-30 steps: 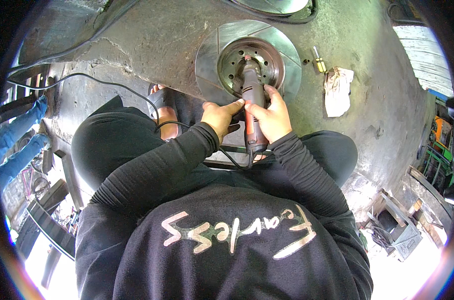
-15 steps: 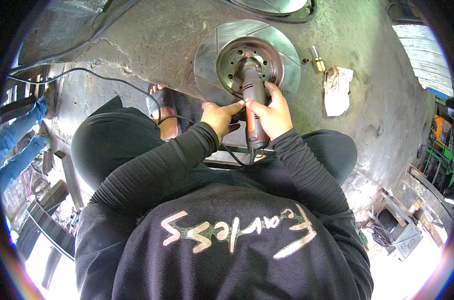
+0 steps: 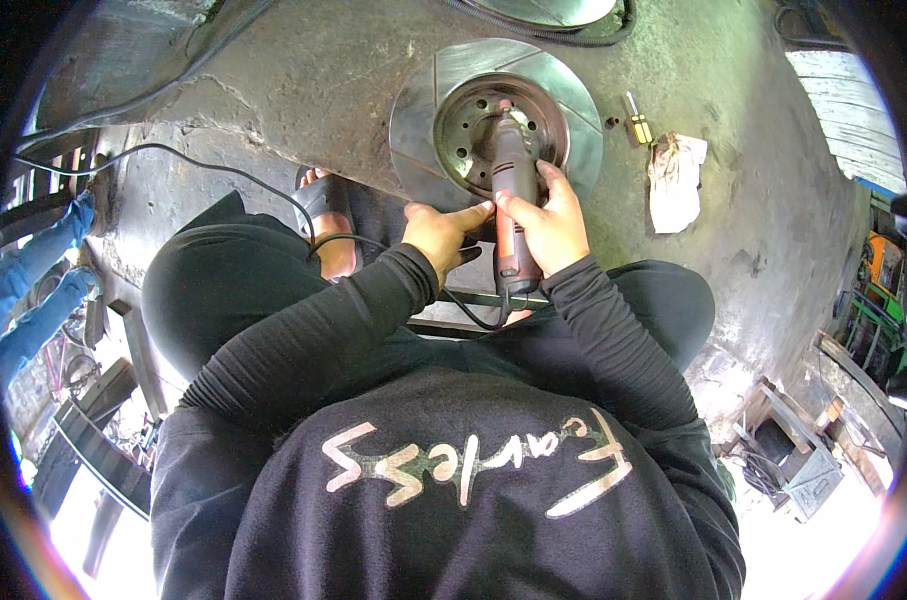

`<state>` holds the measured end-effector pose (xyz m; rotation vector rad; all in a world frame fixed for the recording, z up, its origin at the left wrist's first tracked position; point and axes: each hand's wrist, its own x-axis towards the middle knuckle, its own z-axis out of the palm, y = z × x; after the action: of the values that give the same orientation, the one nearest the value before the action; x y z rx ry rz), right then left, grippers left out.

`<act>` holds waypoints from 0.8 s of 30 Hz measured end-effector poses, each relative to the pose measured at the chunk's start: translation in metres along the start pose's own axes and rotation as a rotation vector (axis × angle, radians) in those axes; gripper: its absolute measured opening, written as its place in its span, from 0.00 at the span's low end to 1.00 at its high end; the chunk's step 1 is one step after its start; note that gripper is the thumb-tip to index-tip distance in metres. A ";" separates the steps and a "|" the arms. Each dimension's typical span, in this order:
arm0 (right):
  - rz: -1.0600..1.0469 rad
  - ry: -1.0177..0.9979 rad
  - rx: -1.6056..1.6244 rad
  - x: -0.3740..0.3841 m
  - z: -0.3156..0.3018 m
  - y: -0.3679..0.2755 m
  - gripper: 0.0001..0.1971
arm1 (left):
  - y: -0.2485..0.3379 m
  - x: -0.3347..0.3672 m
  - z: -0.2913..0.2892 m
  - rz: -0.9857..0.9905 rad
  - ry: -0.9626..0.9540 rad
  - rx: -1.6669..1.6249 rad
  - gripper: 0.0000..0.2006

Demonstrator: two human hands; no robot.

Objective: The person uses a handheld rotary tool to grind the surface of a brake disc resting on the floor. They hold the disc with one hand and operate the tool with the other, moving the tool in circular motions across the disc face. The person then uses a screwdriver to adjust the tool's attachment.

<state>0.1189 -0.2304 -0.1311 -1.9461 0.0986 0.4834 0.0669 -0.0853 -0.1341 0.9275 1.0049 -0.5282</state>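
A slotted metal brake disc [image 3: 414,130] lies flat in front of me, its recessed centre ringed with bolt holes. My right hand [image 3: 554,228] is wrapped around a dark grey and red corded die grinder [image 3: 515,180]. The grinder reaches over the disc's centre, and its pinkish tip [image 3: 506,105] shows above the hub. Whether the tip touches metal I cannot tell. To the left of the grinder, close to the disc's near edge, is my left hand [image 3: 439,238], with one finger stretched toward the tool and the fingers apart. Its lower fingers are in shadow.
A yellow-handled screwdriver [image 3: 638,122] and a pale crumpled cloth [image 3: 676,185] lie right of the disc. Another disc [image 3: 549,8] sits at the far edge with a dark cable [image 3: 614,38]. The power cord [image 3: 204,155] runs left past my foot. Another person's blue-trousered legs [image 3: 34,310] are at far left.
The grinder has shifted slightly to the right with my right hand, and its tip shows more plainly above the hub. My left hand has hardly moved.
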 end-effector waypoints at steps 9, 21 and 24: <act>0.060 -0.059 0.040 0.000 -0.002 -0.004 0.35 | 0.005 -0.007 0.001 -0.011 -0.011 0.001 0.13; 0.019 -0.121 -0.003 0.002 -0.008 -0.001 0.37 | 0.005 -0.006 0.003 -0.006 0.001 -0.032 0.15; 0.009 -0.110 -0.030 0.002 -0.007 -0.002 0.37 | 0.006 -0.008 0.003 -0.012 -0.005 -0.042 0.14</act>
<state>0.1236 -0.2358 -0.1275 -1.9449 0.0298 0.5997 0.0695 -0.0850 -0.1236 0.8830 1.0136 -0.5178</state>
